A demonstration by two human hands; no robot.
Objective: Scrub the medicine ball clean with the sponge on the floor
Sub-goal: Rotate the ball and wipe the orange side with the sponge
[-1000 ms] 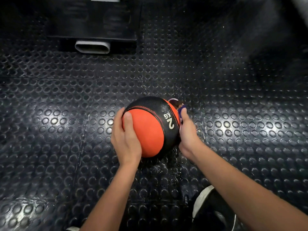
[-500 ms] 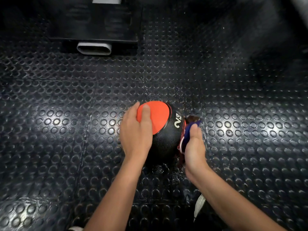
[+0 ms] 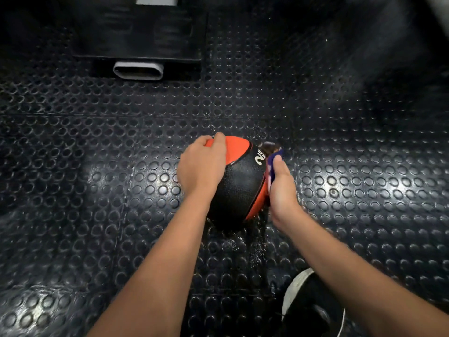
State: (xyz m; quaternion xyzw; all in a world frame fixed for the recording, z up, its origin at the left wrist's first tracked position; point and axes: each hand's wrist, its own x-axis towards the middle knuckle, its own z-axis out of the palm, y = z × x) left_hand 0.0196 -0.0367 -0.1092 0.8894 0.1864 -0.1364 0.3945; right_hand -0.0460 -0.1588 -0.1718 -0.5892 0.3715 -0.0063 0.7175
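Observation:
A black and orange medicine ball (image 3: 239, 183) sits on the studded black rubber floor (image 3: 97, 181) at the middle of the view. My left hand (image 3: 201, 169) lies over its top left, fingers curled round the orange panel. My right hand (image 3: 281, 190) grips a blue and purple sponge (image 3: 273, 164) and presses it against the ball's right side beside the white "2" marking. Most of the sponge is hidden between my palm and the ball.
Water drops speckle the floor around and below the ball. A black shoe with a white sole (image 3: 313, 305) stands at the bottom right. A black block with a grey oval opening (image 3: 138, 70) sits at the far top left.
The ball has rolled away from me under my left hand, so its orange panel went from facing me to the far top. My right hand has stayed against the ball's right side with the sponge.

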